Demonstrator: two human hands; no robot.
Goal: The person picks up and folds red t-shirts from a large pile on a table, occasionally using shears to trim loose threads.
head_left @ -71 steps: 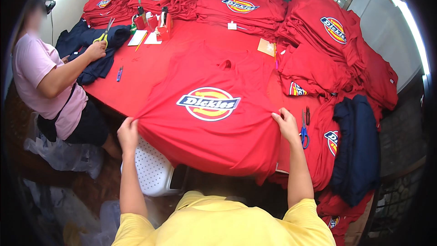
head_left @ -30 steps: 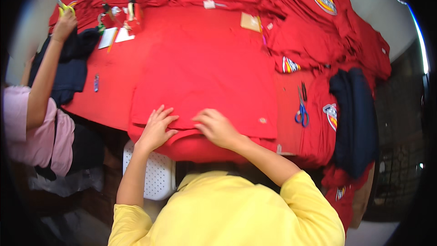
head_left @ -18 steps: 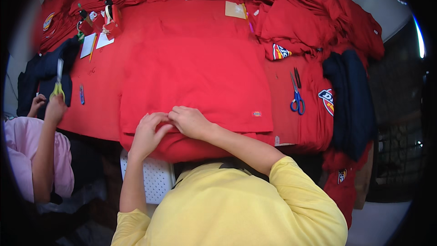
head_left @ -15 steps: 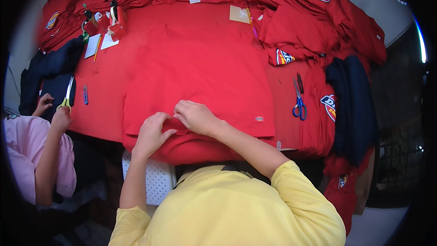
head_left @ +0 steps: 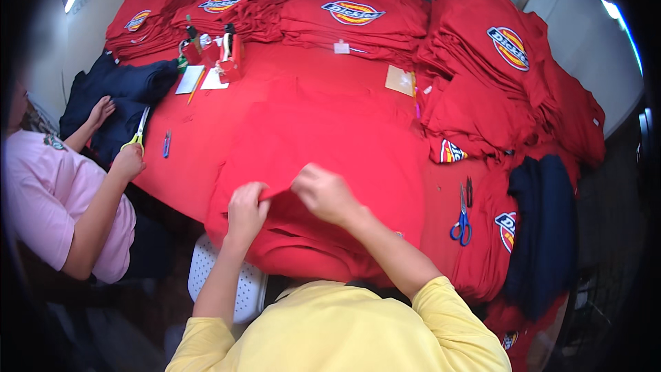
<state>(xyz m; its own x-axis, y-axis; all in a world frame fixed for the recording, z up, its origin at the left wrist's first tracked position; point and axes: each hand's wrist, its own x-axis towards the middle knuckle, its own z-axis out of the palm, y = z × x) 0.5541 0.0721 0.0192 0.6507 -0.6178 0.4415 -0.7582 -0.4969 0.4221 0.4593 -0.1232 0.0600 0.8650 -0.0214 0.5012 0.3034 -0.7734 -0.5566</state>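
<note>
A red shirt (head_left: 330,131) lies spread on the table in front of me, its near part bunched toward my body. My left hand (head_left: 248,213) pinches the fabric near its hem. My right hand (head_left: 323,195), slightly blurred, grips the same edge a little to the right. Between them a narrow strip of the edge is pulled up off the layer below. Fingers and folds hide exactly how the cloth is gripped.
Red shirt stacks (head_left: 354,31) line the far side. Blue-handled scissors (head_left: 462,227), black snips (head_left: 469,191) and navy garments (head_left: 544,234) lie right. Blue snips (head_left: 167,143) and a tape dispenser (head_left: 232,60) are left. A co-worker holds yellow-handled scissors (head_left: 140,131) over navy cloth.
Both hands have lifted the hem and drawn its edge up between them. The shirt's near part is more bunched. My view has tilted up and to the left, showing more of the far stacks.
</note>
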